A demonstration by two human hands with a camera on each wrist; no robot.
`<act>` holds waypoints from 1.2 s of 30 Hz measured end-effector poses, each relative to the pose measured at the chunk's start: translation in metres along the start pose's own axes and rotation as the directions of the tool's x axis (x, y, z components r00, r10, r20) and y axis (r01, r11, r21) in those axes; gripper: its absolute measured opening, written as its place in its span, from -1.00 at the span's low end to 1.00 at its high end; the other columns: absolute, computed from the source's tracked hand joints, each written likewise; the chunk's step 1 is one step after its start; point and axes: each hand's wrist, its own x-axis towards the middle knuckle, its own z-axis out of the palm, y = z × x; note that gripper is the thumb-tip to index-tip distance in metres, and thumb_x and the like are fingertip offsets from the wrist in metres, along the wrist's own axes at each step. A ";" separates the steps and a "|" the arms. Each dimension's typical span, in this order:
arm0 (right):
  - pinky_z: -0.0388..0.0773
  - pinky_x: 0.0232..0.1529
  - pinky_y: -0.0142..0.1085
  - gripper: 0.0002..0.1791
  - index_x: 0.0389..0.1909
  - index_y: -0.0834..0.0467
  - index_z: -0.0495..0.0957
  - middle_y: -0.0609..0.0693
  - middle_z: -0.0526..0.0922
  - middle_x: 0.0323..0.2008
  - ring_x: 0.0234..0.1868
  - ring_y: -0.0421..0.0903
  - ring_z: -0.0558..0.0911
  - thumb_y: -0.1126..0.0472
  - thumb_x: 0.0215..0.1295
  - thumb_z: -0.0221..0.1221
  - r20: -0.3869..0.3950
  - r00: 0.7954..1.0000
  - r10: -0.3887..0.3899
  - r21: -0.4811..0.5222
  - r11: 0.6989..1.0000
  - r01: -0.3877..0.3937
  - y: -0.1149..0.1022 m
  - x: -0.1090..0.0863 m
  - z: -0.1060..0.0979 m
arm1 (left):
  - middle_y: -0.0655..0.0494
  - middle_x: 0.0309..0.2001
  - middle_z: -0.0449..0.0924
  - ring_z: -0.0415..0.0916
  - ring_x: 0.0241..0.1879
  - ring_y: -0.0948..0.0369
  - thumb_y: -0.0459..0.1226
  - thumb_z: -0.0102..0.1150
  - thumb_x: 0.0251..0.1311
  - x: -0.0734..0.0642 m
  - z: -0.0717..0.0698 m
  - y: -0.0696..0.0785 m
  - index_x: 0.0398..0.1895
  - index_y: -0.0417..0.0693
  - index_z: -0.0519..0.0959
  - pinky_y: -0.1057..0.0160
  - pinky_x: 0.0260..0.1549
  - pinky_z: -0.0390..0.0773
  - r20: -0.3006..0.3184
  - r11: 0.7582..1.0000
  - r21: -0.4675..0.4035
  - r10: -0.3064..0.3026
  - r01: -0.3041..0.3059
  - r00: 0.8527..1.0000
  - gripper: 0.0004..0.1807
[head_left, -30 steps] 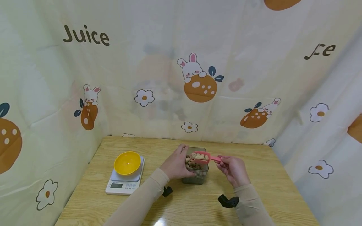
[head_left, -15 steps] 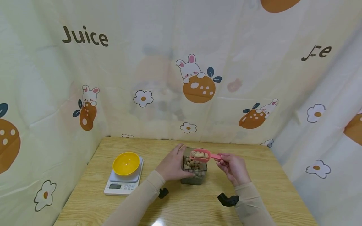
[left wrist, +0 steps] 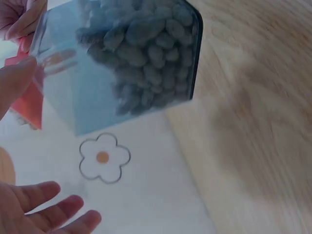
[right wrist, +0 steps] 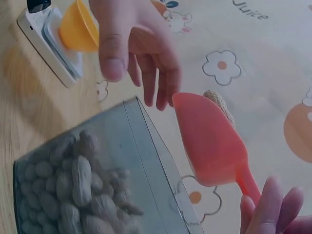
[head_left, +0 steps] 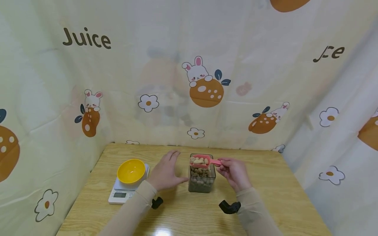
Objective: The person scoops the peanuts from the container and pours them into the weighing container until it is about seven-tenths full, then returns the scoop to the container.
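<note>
My right hand [head_left: 234,172] pinches the handle of a pink scoop [right wrist: 212,141], which is heaped with peanuts [head_left: 198,161]. The scoop hangs above a clear grey-tinted square container [head_left: 201,189], partly filled with unshelled peanuts [right wrist: 80,185]. Left of the container, my left hand [head_left: 165,173] is spread with thumb and fingers apart, holding nothing. Its thumb points toward the container's side. In the left wrist view the thumb [left wrist: 17,83] overlaps the container's edge, and the other fingers stand well away from the wall.
On the left, a yellow bowl [head_left: 131,171] rests on a white kitchen scale [head_left: 119,194] with a small display. The wooden table [head_left: 189,216] ends at the back against a printed curtain [head_left: 165,65], which also hangs along both sides.
My left hand has let go of the container and moved left. The right hand has carried the loaded scoop a little left over the container.
</note>
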 end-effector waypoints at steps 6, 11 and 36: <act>0.78 -0.21 -0.42 -0.53 0.44 0.54 0.38 -0.03 0.67 -0.34 -0.45 -0.30 0.61 0.38 0.65 0.02 0.031 0.999 -0.017 -0.008 1.000 0.018 0.002 0.001 0.020 | -0.14 0.68 0.21 0.31 0.60 -0.14 0.43 0.47 0.05 -0.012 -0.016 -0.013 0.71 -0.12 0.16 -0.13 0.50 0.49 -0.012 0.998 0.043 -0.048 0.049 0.999 0.33; 0.80 -0.19 -0.39 -0.55 0.41 0.54 0.42 0.00 0.67 -0.34 -0.46 -0.28 0.64 0.40 0.63 0.04 0.041 0.999 -0.023 -0.006 1.000 0.023 0.003 0.001 0.033 | -0.18 0.71 0.13 0.29 0.61 -0.19 0.43 0.48 0.03 -0.021 -0.024 -0.025 0.75 -0.13 0.08 -0.17 0.50 0.47 -0.015 0.995 0.053 -0.079 0.079 0.997 0.39; 0.81 -0.25 -0.35 -0.69 0.17 0.49 0.62 0.05 0.73 -0.39 -0.48 -0.25 0.66 0.41 0.58 0.09 0.169 0.986 -0.012 -0.040 0.999 0.019 0.021 0.001 0.118 | -0.31 0.67 0.13 0.22 0.57 -0.35 0.32 0.52 0.10 -0.085 -0.063 -0.097 0.71 -0.24 0.10 -0.39 0.41 0.48 -0.091 0.974 0.025 -0.221 0.224 0.971 0.33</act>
